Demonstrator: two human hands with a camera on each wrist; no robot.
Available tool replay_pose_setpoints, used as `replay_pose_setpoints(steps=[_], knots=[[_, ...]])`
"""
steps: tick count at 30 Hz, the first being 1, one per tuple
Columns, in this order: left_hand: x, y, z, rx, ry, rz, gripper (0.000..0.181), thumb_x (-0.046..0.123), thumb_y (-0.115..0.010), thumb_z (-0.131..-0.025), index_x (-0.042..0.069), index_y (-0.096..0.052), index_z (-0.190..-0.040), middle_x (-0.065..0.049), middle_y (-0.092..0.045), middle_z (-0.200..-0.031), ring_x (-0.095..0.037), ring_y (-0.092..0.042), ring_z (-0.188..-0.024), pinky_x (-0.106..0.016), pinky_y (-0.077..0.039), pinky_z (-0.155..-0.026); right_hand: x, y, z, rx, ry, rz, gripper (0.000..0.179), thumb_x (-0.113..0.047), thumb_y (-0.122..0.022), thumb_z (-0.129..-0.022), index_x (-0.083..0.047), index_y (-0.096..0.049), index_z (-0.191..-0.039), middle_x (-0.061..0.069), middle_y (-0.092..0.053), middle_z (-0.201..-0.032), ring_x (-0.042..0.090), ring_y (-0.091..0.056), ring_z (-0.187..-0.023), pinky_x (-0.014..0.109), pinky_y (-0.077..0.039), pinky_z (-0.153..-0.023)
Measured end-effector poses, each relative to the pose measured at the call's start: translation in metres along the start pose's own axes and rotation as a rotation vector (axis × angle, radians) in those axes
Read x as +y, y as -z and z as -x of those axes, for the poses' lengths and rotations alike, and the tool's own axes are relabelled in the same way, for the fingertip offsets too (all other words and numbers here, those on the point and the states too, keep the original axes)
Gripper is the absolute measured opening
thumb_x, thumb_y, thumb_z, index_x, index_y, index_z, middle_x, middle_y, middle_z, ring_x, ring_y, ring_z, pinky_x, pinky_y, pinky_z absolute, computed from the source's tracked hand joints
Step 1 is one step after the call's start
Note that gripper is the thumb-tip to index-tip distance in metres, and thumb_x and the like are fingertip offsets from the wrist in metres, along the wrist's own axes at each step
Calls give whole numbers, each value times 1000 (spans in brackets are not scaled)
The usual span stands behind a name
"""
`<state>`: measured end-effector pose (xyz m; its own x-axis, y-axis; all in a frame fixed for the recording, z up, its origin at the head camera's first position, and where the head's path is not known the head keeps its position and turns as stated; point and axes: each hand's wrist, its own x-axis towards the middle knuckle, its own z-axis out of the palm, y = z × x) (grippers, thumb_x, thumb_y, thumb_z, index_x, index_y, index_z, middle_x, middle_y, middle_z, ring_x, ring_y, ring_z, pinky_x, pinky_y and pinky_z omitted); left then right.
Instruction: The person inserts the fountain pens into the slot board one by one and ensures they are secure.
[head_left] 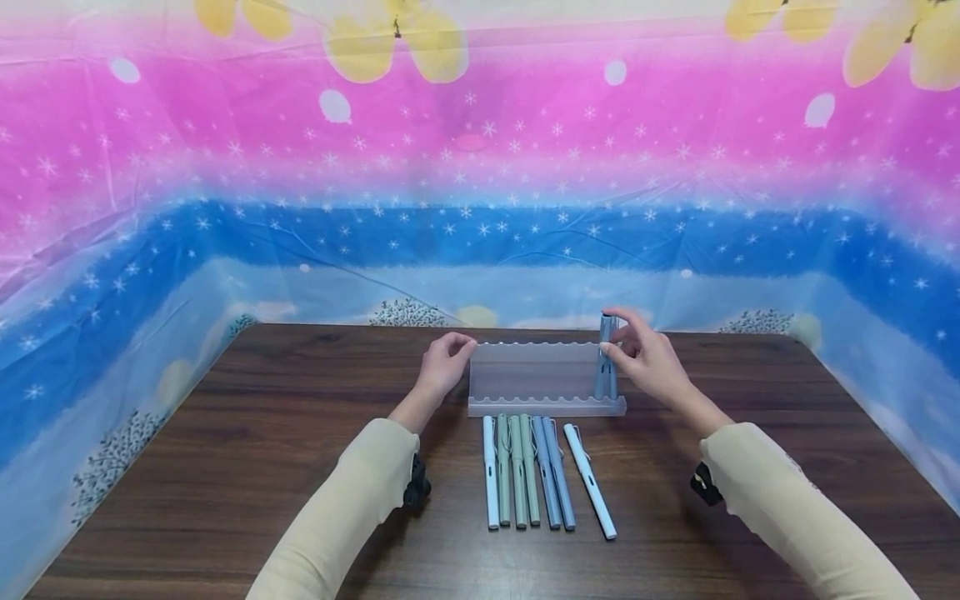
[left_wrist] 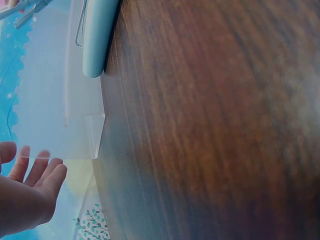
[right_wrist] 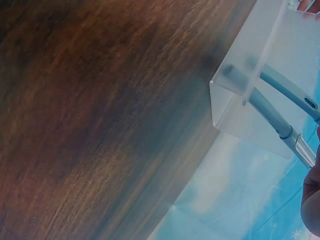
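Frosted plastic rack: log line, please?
left hand: pinches rack | right hand: pinches slim blue pen | seven green/blue pens: on brown table

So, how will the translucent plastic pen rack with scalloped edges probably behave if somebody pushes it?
The pen rack is probably stiff, as its back panel shows no sag. It may be light for its size, since the panel looks like thin sheet. A push high on the panel could tip it, because the panel rises well above the low base.
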<state>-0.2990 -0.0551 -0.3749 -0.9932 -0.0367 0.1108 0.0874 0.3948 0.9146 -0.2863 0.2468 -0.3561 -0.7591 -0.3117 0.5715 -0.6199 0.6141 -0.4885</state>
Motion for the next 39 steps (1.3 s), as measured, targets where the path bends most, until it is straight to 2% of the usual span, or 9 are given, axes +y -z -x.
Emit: replay_pose_setpoints(steps=[7, 14, 20, 24, 31, 39], knots=[[0, 0, 0, 4, -5, -8, 23, 20, -53, -93, 1, -61, -104, -13, -59, -106, -27, -53, -100, -39, -42, -87, 2, -2, -1, -85, -21, -17, 46, -14, -59, -90, -16, -42, -132, 5, -62, -85, 13, -41, -47, 28, -35, -45], [0, 0, 1, 1, 1, -4, 23, 20, -53, -93, 1, -61, -104, -13, -60, -105, -27, -53, -99, -39, -42, -87, 1, -2, 0, -92, -50, -8, 48, -14, -59, -90, -16, -40, -134, 6, -63, -86, 14, -42, -47, 29, -36, -46], [0, 0, 1, -1, 1, -1, 23, 20, -53, -93, 1, -61, -105, -13, -59, -106, -27, -53, -100, -39, -42, -88, 3, -1, 0, -78, -8, 76, 52, -12, -63, -87, -13, -41, -134, 5, -61, -87, 12, -47, -53, 30, -39, -49], [-1, -1, 0, 3, -2, -3, 23, 19, -54, -93, 1, -61, -104, -13, -60, -106, -27, -53, -101, -40, -41, -88, 6, 1, -3, -97, -3, 127, 55, -13, -66, -84, -10, -43, -134, 4, -57, -88, 12, -48, -59, 31, -41, -52], [1, 0, 1, 7, -2, 7, 23, 19, -54, -93, 1, -61, -103, -13, -60, -105, -27, -53, -100, -39, -41, -88, 7, 2, -8, -130, -7, 127, 58, -11, -67, -83, -7, -42, -134, 1, -56, -74, 12, -50, -59, 31, -42, -54], [1, -1, 0, 10, -8, 3, 22, 19, -54, -92, 0, -61, -103, -13, -60, -104, -27, -53, -98, -39, -42, -87, 6, 3, -11, -203, -96, 81, 59, -11, -63, -86, -10, -36, -138, -1, -52, -61, 15, -47, -50, 30, -41, -46]])
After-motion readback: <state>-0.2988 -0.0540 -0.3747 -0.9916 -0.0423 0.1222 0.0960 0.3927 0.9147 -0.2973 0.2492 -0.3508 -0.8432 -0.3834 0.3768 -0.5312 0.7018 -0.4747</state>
